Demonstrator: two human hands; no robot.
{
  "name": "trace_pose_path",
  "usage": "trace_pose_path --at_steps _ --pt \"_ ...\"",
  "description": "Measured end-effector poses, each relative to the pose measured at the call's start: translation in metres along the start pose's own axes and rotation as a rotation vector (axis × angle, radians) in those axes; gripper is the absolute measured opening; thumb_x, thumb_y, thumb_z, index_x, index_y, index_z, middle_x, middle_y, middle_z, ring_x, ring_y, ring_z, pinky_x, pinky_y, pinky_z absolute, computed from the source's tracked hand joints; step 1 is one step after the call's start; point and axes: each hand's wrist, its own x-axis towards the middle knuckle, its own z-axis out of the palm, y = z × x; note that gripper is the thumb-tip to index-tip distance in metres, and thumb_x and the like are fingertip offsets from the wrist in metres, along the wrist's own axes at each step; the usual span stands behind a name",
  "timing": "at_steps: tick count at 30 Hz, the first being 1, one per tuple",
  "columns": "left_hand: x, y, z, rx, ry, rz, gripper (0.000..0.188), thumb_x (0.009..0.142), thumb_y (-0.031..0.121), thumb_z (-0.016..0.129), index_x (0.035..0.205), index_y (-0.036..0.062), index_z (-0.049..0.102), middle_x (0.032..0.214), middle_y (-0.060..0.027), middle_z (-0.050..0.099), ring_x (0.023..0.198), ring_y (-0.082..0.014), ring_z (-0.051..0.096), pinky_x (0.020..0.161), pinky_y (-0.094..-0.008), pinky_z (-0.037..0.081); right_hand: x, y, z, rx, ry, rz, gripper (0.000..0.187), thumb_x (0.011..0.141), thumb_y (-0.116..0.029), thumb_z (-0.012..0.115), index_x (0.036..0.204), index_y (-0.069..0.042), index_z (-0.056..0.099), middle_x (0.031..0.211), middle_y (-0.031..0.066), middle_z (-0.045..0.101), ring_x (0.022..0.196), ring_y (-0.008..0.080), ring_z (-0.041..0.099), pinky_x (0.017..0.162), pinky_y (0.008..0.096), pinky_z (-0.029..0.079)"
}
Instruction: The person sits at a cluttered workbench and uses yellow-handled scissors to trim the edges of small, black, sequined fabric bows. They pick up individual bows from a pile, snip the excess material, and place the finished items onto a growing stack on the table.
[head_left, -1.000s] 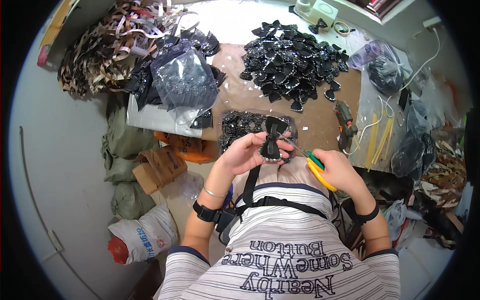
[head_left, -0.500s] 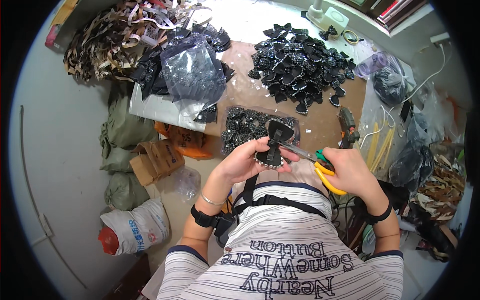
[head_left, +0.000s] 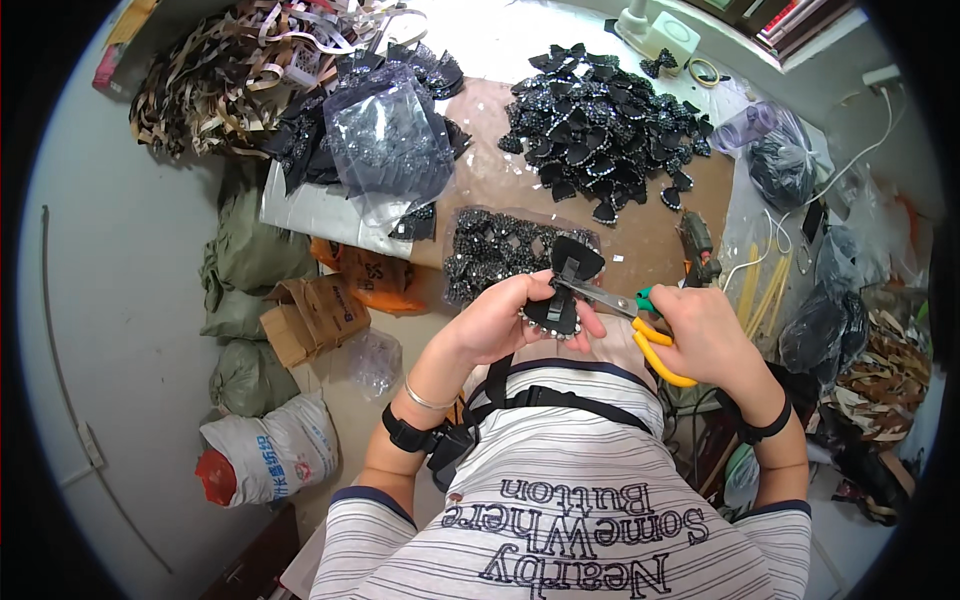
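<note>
My left hand point(head_left: 505, 322) pinches a black bow point(head_left: 577, 262) with a row of shiny beads along its lower edge. The bow is held upright in front of my waist, its plain back and centre band showing. In my right hand point(head_left: 708, 335) are scissors point(head_left: 655, 350) with yellow and green handles. Their metal blades point left and reach the middle of the bow, by the band; whether they touch the band I cannot tell. Just beyond the bow lies a clear bag or tray of black sparkly pieces point(head_left: 490, 245) on the table's near edge.
A big heap of black bows point(head_left: 600, 130) covers the table's middle. At its left are a clear plastic bag point(head_left: 385, 140) and a tangle of ribbon strips point(head_left: 210, 90). A glue gun point(head_left: 697, 240) and yellow glue sticks point(head_left: 765, 290) lie right. A cardboard box point(head_left: 310, 322) stands lower left.
Both hands have shifted slightly right, carrying the bow and scissors along. The bow is tilted a little more to the right. The blades stay at its middle.
</note>
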Motion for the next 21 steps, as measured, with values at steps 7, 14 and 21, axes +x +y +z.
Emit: trace_pose_path --at_steps 7,14,21 --pt "0.001 0.005 -0.001 0.096 0.021 0.026 0.041 0.092 0.011 0.027 0.127 -0.0044 0.040 0.113 -0.0229 0.061 0.092 -0.0266 0.064 0.084 -0.0345 0.051 -0.001 0.001 0.004 0.189 0.005 0.078 0.031 0.078 -0.025 0.069 0.072 -0.001 0.051 0.060 0.0175 0.054 0.059 0.0377 0.056 0.050 0.0401 0.043" --pt "0.001 0.009 0.009 0.015 0.063 0.060 0.046 0.091 0.010 0.028 0.135 -0.0059 0.033 0.136 -0.0214 0.047 0.112 -0.0280 0.056 0.092 -0.0376 0.047 -0.007 0.003 -0.013 0.331 -0.342 0.151 0.028 0.082 -0.025 0.067 0.078 0.000 0.056 0.065 0.0199 0.056 0.060 0.0376 0.054 0.055 0.0394 0.043" --pt "0.005 0.002 0.007 0.156 0.057 0.054 0.050 0.093 0.014 0.028 0.139 -0.0041 0.031 0.141 -0.0227 0.042 0.120 -0.0313 0.052 0.096 -0.0375 0.045 -0.004 0.013 -0.014 0.542 -0.498 0.152 0.028 0.085 -0.027 0.065 0.079 0.000 0.058 0.060 0.0110 0.055 0.054 0.0208 0.053 0.054 0.0345 0.042"
